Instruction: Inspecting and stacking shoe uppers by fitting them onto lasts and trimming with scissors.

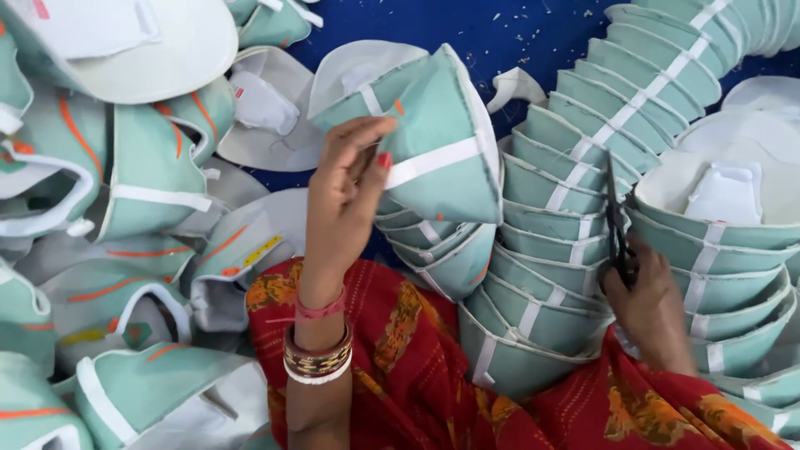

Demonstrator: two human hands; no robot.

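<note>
My left hand (343, 196) pinches the edge of a pale green cup-shaped face mask (442, 142) with a white strap, held up above a short nested stack of the same masks (442, 250). My right hand (646, 304) grips a pair of dark scissors (615, 218), blades pointing up, resting against the tall stacks at the right. My lap is covered by red patterned cloth (417, 367).
Long nested stacks of green masks (600, 117) curve from upper right down to the lap. Loose green and white masks with orange stitching (142, 167) lie piled at the left. White mask shells (733, 183) top the right stack. Blue cloth (500, 33) shows behind.
</note>
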